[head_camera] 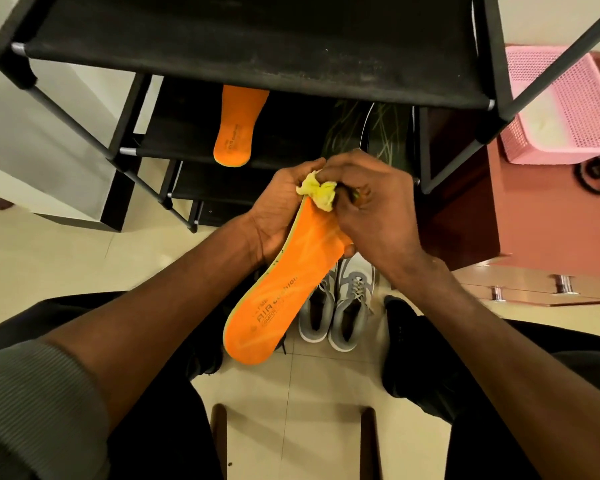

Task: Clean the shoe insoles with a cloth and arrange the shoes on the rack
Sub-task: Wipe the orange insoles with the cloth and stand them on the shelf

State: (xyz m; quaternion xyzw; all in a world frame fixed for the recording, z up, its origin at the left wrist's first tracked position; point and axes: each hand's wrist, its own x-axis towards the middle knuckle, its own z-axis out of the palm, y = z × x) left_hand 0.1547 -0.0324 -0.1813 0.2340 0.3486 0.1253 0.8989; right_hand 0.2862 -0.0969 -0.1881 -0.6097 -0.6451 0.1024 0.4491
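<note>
You hold an orange insole (278,292) in your left hand (281,216), toe end up, while your right hand (371,209) presses a crumpled yellow cloth (321,194) against its upper end. A second orange insole (238,128) lies on a lower shelf of the black shoe rack (257,46) ahead. Grey sneakers (340,306) stand paired on the tiled floor (84,258) beneath your hands; a pink basket (565,109) sits to the right.

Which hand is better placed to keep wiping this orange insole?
Right. The right hand pinches the yellow cloth against the toe of the orange insole, while the left hand cradles it from underneath.
</note>
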